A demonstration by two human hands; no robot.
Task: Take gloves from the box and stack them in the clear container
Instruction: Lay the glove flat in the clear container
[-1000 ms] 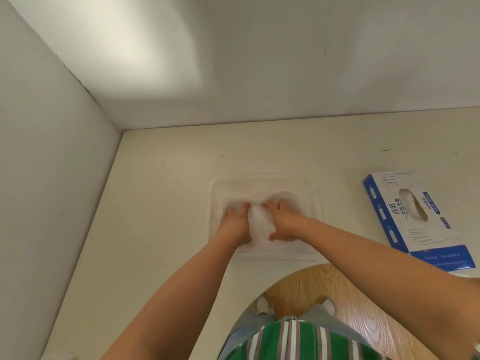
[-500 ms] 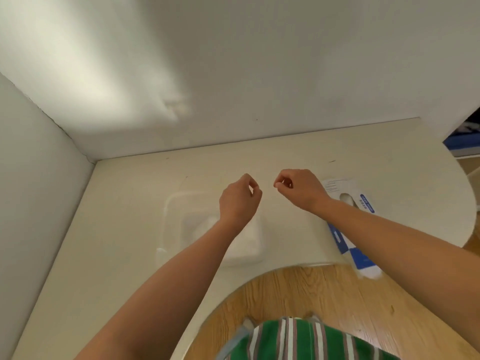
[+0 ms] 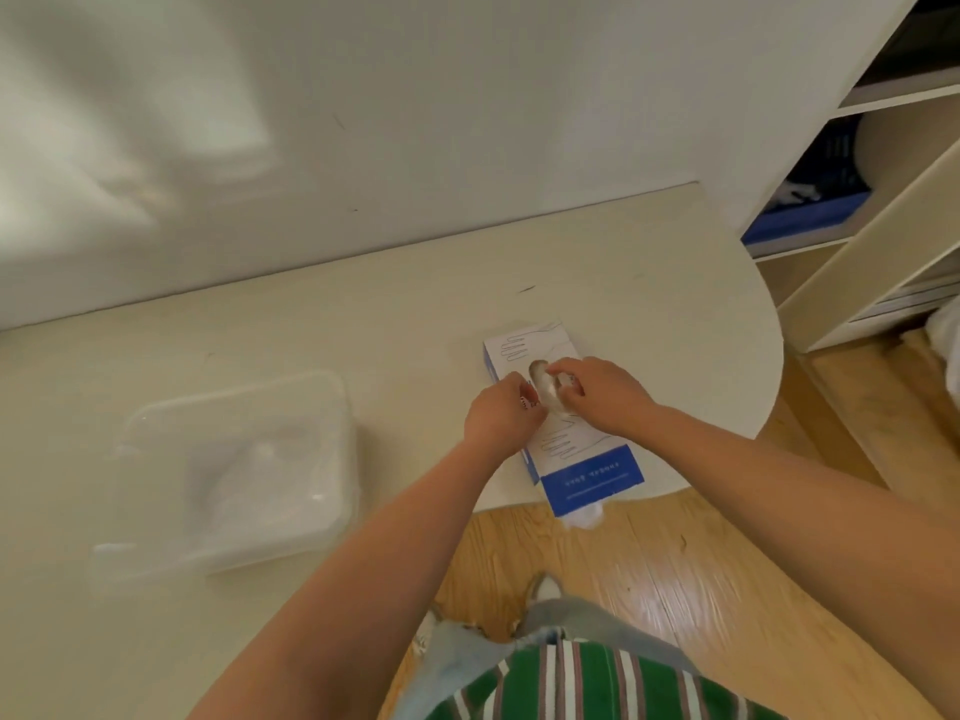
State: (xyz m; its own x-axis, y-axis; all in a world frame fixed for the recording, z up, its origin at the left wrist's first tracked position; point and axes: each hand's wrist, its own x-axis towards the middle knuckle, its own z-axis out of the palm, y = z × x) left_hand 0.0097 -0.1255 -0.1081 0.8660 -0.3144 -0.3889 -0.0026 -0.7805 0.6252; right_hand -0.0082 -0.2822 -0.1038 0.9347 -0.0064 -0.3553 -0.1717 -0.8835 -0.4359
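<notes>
Between the clear rectangular plastic container and the blue-and-white cardboard glove box we had an open strip of bare cream tabletop, with more bare top behind both, up to the white wall. Our left hand and right hand crowded the box's slot, a clear plastic glove bunched between them. The container's mouth lay open from above.

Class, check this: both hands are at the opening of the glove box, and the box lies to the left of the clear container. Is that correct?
No. The head view shows the glove box lying to the right of the clear container, not the left. Both the left hand and right hand are at its opening, as stated.
</notes>
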